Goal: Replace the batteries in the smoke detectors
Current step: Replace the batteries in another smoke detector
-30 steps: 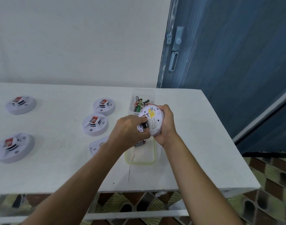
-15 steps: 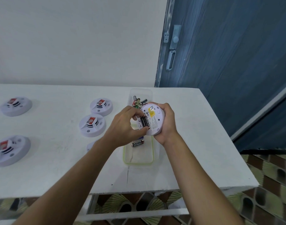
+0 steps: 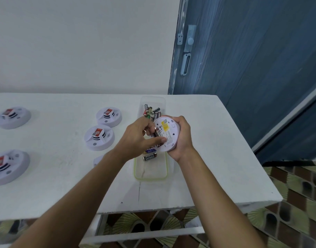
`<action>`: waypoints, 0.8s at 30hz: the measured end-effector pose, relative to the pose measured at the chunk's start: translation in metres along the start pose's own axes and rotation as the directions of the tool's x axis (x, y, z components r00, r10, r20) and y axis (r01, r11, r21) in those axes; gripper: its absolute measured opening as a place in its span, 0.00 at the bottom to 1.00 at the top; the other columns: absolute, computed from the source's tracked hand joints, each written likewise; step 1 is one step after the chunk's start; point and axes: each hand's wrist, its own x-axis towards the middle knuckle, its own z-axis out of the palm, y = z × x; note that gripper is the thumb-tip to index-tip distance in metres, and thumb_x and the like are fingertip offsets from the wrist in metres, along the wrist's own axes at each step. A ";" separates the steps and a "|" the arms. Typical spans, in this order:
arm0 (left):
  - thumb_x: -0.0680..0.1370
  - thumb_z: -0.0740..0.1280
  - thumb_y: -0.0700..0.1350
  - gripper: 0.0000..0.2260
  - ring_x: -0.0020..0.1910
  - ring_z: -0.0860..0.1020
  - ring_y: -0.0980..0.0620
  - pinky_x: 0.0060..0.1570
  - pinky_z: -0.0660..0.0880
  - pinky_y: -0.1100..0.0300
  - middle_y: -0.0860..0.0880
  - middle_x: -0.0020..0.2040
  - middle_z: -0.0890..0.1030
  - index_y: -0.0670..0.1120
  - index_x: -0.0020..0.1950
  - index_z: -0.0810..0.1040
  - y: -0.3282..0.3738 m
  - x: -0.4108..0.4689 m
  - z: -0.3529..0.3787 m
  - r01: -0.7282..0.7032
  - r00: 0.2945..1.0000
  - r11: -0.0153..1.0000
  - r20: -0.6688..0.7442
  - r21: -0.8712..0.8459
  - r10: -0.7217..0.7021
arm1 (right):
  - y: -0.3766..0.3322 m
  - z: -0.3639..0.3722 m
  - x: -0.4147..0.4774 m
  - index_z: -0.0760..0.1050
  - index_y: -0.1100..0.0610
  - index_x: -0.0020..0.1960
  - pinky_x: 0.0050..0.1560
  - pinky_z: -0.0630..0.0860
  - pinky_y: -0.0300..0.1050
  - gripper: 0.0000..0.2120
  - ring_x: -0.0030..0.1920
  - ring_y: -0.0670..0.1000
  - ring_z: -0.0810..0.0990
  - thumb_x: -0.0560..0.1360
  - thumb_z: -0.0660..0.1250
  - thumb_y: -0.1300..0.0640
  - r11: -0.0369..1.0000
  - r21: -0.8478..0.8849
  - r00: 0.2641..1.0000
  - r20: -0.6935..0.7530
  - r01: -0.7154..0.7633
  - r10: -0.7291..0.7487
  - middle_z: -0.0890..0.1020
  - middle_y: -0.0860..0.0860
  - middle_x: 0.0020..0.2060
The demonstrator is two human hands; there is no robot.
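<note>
My right hand (image 3: pixel 183 138) grips a white round smoke detector (image 3: pixel 168 134), its back with a yellow label turned towards me, above the table. My left hand (image 3: pixel 139 138) pinches a dark battery (image 3: pixel 158 136) at the detector's open battery slot, thumb and fingers curled round it. Below the hands a clear tray with a green rim (image 3: pixel 151 177) holds a black battery (image 3: pixel 150 157) and a blue one (image 3: pixel 151 150). Behind, a clear tray (image 3: pixel 152 100) holds several loose batteries (image 3: pixel 151 111).
Several white smoke detectors lie face up on the white table (image 3: pixel 216 158): two at centre left (image 3: pixel 109 116) (image 3: pixel 99 137) and two at the far left (image 3: pixel 12 117) (image 3: pixel 9 166). A small white cover (image 3: pixel 98 160) peeks out beside my left forearm. A blue door (image 3: pixel 252 51) stands at the right.
My left hand's fingers have shifted on the battery at the slot. The detector stays in my right hand; the blue battery in the near tray has come into sight.
</note>
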 end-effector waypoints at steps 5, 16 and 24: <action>0.68 0.79 0.51 0.15 0.32 0.69 0.58 0.33 0.68 0.67 0.52 0.40 0.78 0.48 0.44 0.75 0.002 -0.001 0.007 0.022 0.999 0.998 -0.032 -0.059 -0.024 | -0.007 0.000 0.003 0.77 0.58 0.45 0.35 0.73 0.42 0.15 0.36 0.54 0.78 0.77 0.55 0.50 0.999 0.019 0.999 -0.021 0.027 -0.026 0.79 0.57 0.38; 0.68 0.79 0.51 0.23 0.42 0.75 0.62 0.42 0.69 0.72 0.56 0.46 0.78 0.52 0.61 0.79 0.009 0.000 0.015 0.066 0.986 0.995 -0.146 -0.079 -0.077 | -0.010 -0.006 0.006 0.77 0.57 0.48 0.37 0.75 0.43 0.14 0.38 0.55 0.80 0.77 0.56 0.51 0.991 0.075 0.993 -0.032 0.115 -0.113 0.80 0.57 0.40; 0.75 0.71 0.35 0.11 0.42 0.81 0.50 0.46 0.79 0.58 0.41 0.45 0.82 0.45 0.55 0.80 0.012 -0.005 0.005 0.155 0.977 0.807 -0.033 -0.570 -0.211 | -0.006 -0.021 0.008 0.77 0.54 0.43 0.39 0.71 0.43 0.14 0.37 0.53 0.77 0.77 0.56 0.50 0.988 0.040 0.969 -0.205 0.150 -0.139 0.79 0.52 0.35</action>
